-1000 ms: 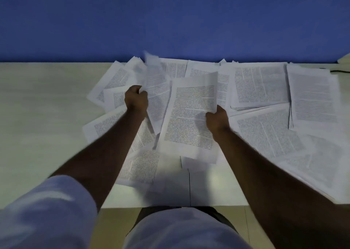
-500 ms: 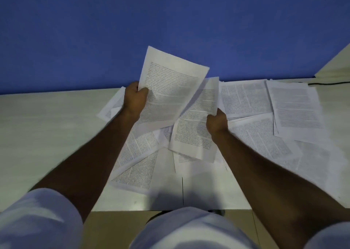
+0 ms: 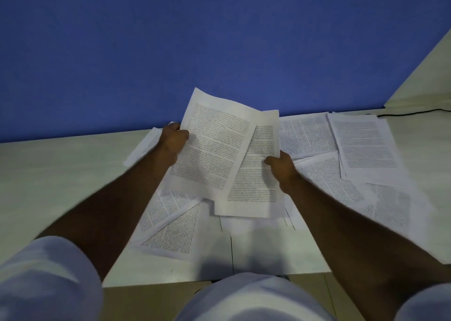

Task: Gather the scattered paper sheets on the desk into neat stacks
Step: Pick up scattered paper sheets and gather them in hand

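Observation:
My left hand [image 3: 173, 142] grips the left edge of a printed sheet [image 3: 214, 145], held up and tilted above the desk. My right hand [image 3: 280, 165] grips the right edge of a second printed sheet [image 3: 256, 174], which lies partly under the first one. Several more printed sheets stay scattered on the pale desk [image 3: 48, 174]: two overlapping ones below my left forearm [image 3: 170, 233], others to the right [image 3: 307, 132], and a small pile at the far right [image 3: 363, 147]. Sheets under the held pages are hidden.
A blue wall [image 3: 195, 40] rises right behind the desk. A black cable [image 3: 410, 112] runs along the back right corner beside a pale side panel [image 3: 427, 81]. The desk's front edge [image 3: 170, 283] is near my body; a seam [image 3: 231, 252] splits the desktop.
Both hands have lifted their sheets off the desk and brought them together, the left sheet now overlapping the right one. The camera has tilted up, showing more wall.

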